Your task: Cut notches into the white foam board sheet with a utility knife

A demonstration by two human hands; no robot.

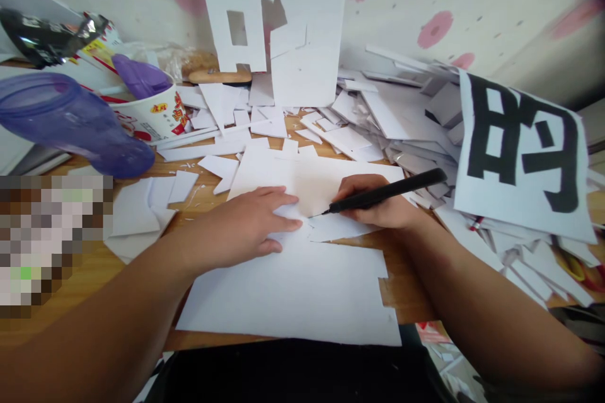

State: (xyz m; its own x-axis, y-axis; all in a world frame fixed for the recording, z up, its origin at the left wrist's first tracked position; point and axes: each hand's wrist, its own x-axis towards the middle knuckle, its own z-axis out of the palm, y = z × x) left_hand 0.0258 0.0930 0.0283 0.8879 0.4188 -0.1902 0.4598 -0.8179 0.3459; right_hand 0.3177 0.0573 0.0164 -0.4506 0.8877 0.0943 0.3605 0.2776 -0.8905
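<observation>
My right hand (pixel 373 201) grips a black craft knife (pixel 392 190), its thin tip touching a sheet of white board (pixel 293 289) near a cut line. My left hand (pixel 250 223) lies on the same board with fingers spread, just left of the tip, holding nothing. A notch is cut into the sheet's right edge, and a pointed gap opens below my right hand. The fingertips of my right hand are partly hidden behind the knife handle.
Behind stands a white board with cut-out openings (pixel 307 75). White offcuts (pixel 354 135) pile around it. At right leans a sheet with a black printed character (pixel 524 145). At left are a purple translucent bottle (pixel 70 119) and a paper noodle cup (pixel 155 114).
</observation>
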